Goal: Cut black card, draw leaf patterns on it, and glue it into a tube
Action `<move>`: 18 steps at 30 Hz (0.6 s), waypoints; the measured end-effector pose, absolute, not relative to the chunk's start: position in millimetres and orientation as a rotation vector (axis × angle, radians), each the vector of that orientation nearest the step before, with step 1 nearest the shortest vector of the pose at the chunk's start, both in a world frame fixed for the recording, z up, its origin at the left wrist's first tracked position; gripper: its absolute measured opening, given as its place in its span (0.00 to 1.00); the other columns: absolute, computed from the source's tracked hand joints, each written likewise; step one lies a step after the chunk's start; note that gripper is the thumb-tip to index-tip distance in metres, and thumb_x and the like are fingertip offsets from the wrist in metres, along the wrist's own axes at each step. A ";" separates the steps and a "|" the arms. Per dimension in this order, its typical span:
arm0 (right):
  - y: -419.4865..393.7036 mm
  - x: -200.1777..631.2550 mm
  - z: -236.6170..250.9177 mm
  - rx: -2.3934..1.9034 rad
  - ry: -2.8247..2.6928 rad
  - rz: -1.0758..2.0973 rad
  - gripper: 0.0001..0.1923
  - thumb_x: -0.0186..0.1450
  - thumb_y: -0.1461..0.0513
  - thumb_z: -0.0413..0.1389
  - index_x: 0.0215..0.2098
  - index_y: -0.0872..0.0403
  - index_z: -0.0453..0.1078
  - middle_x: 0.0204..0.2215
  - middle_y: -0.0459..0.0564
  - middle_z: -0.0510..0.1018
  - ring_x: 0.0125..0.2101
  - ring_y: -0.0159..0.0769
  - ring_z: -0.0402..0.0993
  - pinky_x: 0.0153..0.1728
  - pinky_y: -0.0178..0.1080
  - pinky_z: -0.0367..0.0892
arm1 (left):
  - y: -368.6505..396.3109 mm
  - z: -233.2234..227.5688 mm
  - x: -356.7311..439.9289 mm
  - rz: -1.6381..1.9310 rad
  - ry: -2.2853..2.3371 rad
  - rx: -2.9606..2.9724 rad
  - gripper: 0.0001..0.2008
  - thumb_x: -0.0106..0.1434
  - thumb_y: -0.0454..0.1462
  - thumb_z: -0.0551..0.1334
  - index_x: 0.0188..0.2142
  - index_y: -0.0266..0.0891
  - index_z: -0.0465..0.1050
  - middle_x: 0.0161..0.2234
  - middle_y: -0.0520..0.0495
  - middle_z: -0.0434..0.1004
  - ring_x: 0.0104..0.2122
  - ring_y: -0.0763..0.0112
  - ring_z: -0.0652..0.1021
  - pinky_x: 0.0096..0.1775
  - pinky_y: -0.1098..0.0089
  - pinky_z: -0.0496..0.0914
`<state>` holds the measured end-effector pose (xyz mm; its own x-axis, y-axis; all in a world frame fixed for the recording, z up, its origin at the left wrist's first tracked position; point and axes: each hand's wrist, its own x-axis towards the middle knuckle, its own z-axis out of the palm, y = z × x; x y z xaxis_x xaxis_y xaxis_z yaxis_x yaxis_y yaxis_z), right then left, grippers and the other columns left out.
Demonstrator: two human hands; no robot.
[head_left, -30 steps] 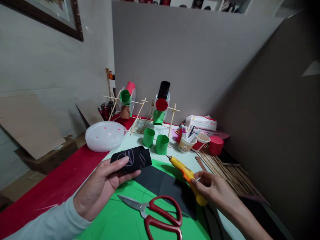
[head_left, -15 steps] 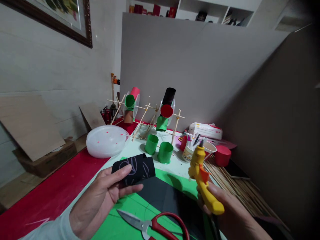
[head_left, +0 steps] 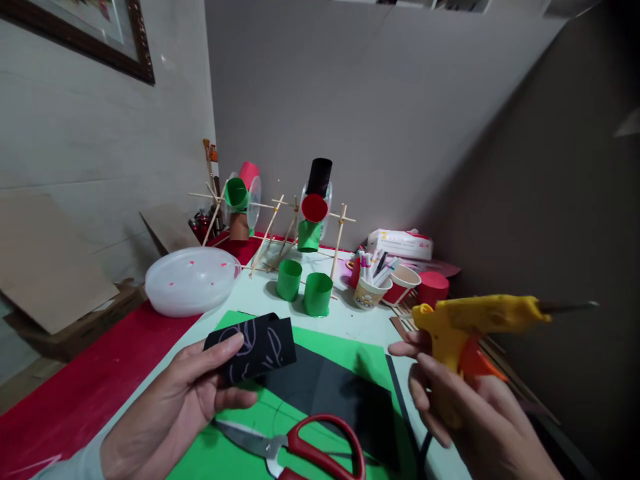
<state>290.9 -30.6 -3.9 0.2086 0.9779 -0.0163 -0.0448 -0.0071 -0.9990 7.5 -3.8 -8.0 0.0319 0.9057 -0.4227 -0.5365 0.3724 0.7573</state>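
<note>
My left hand (head_left: pixel 185 387) grips a black paper tube (head_left: pixel 257 350) with pale chalk-like drawings on it, thumb on top. In my right hand (head_left: pixel 465 407) is a yellow hot glue gun (head_left: pixel 480 317), its nozzle turned to the right and its orange trigger under my fingers. Red-handled scissors (head_left: pixel 300 443) lie partly spread below the tube. Beneath them are green paper (head_left: pixel 225 433) and a piece of black paper (head_left: pixel 340 393). Beyond the tube, two green paper cups (head_left: pixel 317 295) stand upright on the white tabletop.
Two stick frames hold wheels with coloured paper tubes (head_left: pixel 315 208) at the back. A translucent plastic lid or bowl (head_left: pixel 193 283) sits left. A paper cup of markers (head_left: pixel 370 293), a red-and-white cup (head_left: pixel 403 285), a red round object (head_left: pixel 433 288) and a tissue pack (head_left: pixel 400 245) are right.
The glue gun has swung from pointing up and away to pointing right, and moved rightward. The black tube remains in my left hand. The view has shifted down and right.
</note>
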 end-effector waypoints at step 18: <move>-26.8 274.6 -8.2 -0.964 -0.855 1.452 0.21 0.56 0.53 0.69 0.42 0.56 0.74 0.35 0.56 0.81 0.24 0.36 0.76 0.25 0.38 0.71 | -3.1 -17.8 5.8 1.204 1.017 0.476 0.10 0.51 0.26 0.75 0.30 0.40 0.82 0.33 0.51 0.84 0.28 0.69 0.83 0.25 0.74 0.81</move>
